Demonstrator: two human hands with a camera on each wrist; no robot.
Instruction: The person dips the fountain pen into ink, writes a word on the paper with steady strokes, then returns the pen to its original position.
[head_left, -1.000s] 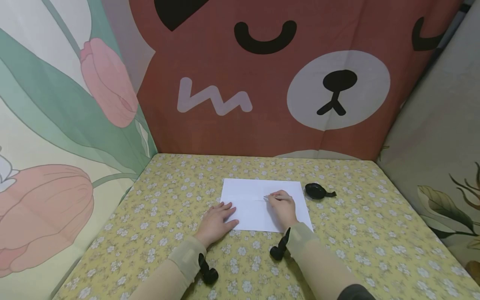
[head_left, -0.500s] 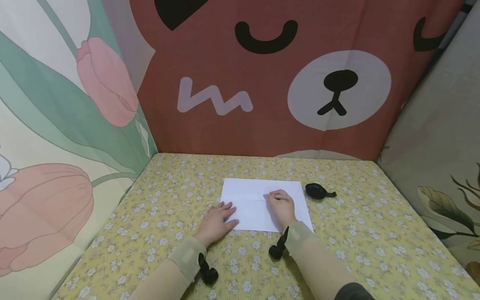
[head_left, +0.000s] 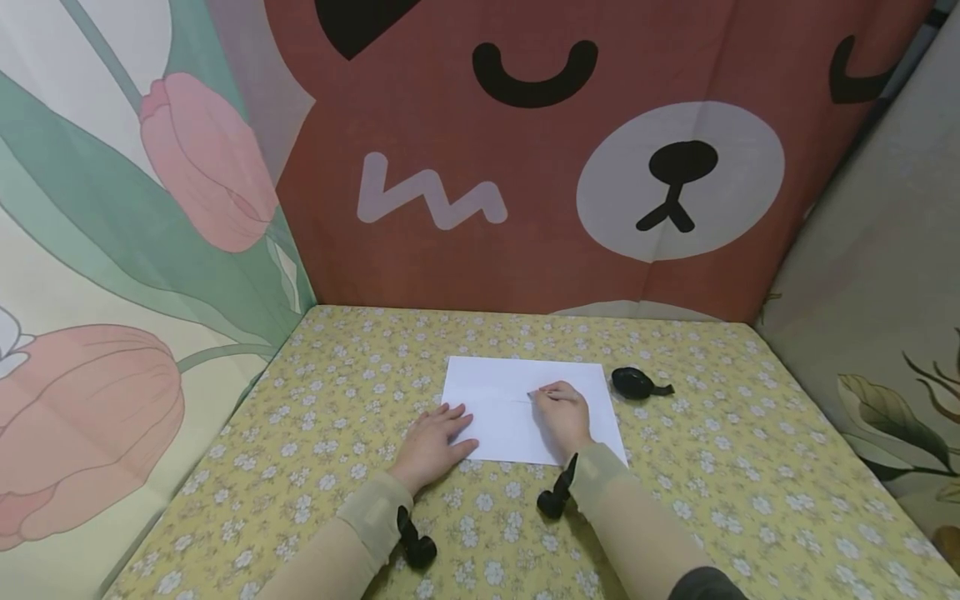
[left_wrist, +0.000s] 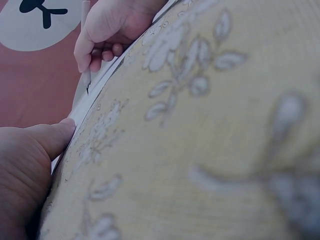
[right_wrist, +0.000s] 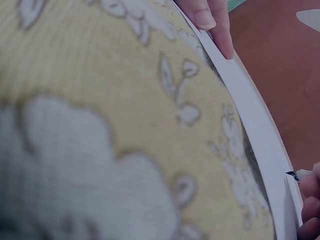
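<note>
A white sheet of paper (head_left: pixel 487 379) lies on the flowered tabletop, with a faint line across its middle. My left hand (head_left: pixel 432 443) rests flat on the sheet's lower left corner, fingers spread. Over the right half of the sheet, my right hand (head_left: pixel 564 421) pinches a slim pale pen (left_wrist: pixel 86 80) between thumb and fingers. The pen's dark tip points down and left, right at the paper in the left wrist view. Much of the pen's barrel is hidden behind the fingers in the head view.
Just right of the sheet lies a black oval object (head_left: pixel 632 383) with a short tail. A yellow flowered cloth (head_left: pixel 360 367) covers the table. A brown bear-print curtain (head_left: pixel 420 275) hangs along the back edge, and printed fabric flanks both sides.
The right hand's fingers and pen tip shift very slightly at about the same spot on the paper. The left hand and the sheet stay in place.
</note>
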